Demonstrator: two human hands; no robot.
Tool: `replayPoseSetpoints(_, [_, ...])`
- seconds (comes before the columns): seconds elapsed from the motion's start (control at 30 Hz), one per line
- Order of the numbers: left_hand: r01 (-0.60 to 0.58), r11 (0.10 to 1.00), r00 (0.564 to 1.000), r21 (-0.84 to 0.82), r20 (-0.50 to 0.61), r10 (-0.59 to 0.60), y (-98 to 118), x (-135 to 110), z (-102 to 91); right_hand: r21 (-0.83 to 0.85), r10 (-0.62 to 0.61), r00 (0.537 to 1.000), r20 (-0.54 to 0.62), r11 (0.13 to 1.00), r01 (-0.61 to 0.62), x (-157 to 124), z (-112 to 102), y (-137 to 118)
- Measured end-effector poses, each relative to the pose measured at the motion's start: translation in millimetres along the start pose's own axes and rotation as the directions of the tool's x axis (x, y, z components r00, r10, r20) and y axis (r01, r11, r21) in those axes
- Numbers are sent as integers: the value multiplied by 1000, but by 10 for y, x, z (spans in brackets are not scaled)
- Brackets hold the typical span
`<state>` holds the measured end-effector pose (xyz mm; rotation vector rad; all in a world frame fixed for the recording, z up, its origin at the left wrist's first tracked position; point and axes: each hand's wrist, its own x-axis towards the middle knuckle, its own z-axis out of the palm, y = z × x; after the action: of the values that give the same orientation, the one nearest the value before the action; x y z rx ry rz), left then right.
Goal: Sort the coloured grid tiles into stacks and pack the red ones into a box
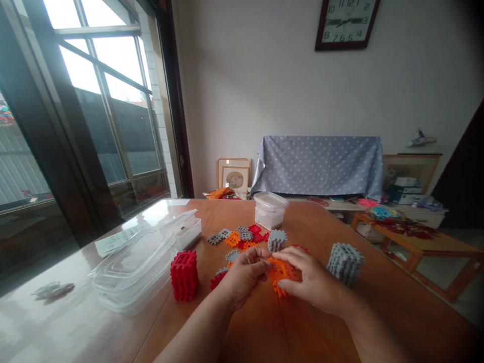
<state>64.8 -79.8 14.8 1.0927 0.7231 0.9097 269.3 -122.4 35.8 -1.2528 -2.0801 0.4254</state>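
Both hands are meeting over the middle of the wooden bench (264,333). The left hand (245,276) is closing its grip on the left edge of an orange tile stack (282,272), with its fingertips curling over the top. The right hand (310,283) is holding the stack's right side in a narrow grip, fingers lying across it. The stack (a clump of interlocking waffle-like tiles) is sitting between the two hands, low over the bench; I cannot tell whether it is touching the wood.

A red stack (184,275) is standing upright just left of the left hand, and a grey stack (345,262) is standing near the right hand, on its right. A smaller grey stack (277,239) is resting just beyond the fingers, beside loose tiles (242,236) in orange, grey and red. Farther back a lidded clear tub (269,209) is standing. Clear shallow trays (136,267) and a white box (186,232) are lying well to the left.
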Motion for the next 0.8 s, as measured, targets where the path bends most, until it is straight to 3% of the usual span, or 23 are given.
replayPoseSetpoints(0.13, [-29,999,998,16,-50,30,50,0,-31,48,64,998,-16,997,-64,-1,-121,206])
replayPoseSetpoints(0.33, [-62,996,989,70,-128,71,52,55,-126,96,106,990,91,989,-115,-23,-159,499])
replayPoseSetpoints(0.57, [-77,981,976,178,-185,110,99,65,-183,93,93,985,147,990,-108,-45,-96,560])
replayPoseSetpoints(0.8, [-170,907,938,386,-220,270,124,116,-361,144,133,975,175,977,-159,-71,-62,578])
